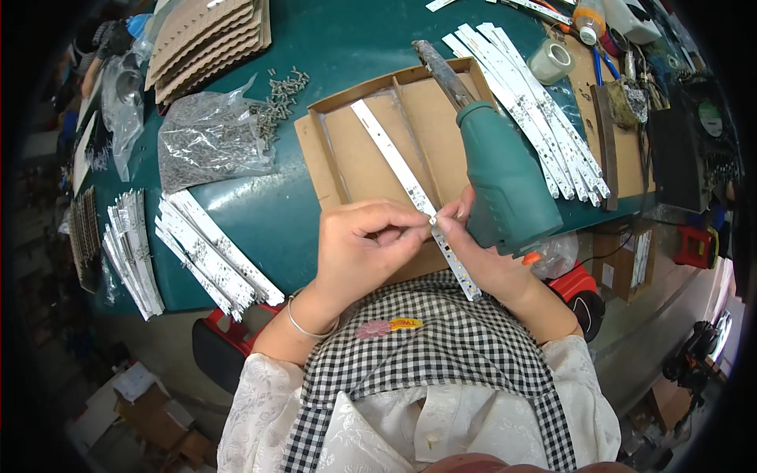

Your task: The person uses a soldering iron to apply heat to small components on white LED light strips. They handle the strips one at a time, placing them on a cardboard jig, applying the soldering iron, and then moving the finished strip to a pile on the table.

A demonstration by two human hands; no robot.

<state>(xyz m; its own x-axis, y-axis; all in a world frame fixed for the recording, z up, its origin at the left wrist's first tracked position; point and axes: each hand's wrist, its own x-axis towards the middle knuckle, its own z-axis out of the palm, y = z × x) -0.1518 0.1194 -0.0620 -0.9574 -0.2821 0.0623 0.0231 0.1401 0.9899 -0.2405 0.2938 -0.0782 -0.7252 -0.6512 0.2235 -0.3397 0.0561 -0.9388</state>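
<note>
A narrow white LED circuit board strip slants over a shallow cardboard tray, its near end by my apron. My right hand pinches it near the middle between thumb and forefinger. Against the strip's edge at the same spot, my left hand has thumb and forefinger pressed together; anything between them is too small to make out. A green power tool with a long dark rod at its nose covers part of my right hand. Whether that hand also grips the tool cannot be seen.
The divided cardboard tray sits before me on the green table. White strips lie in piles at right and left. Loose screws spill beside a plastic bag of screws. Corrugated cardboard is stacked far left.
</note>
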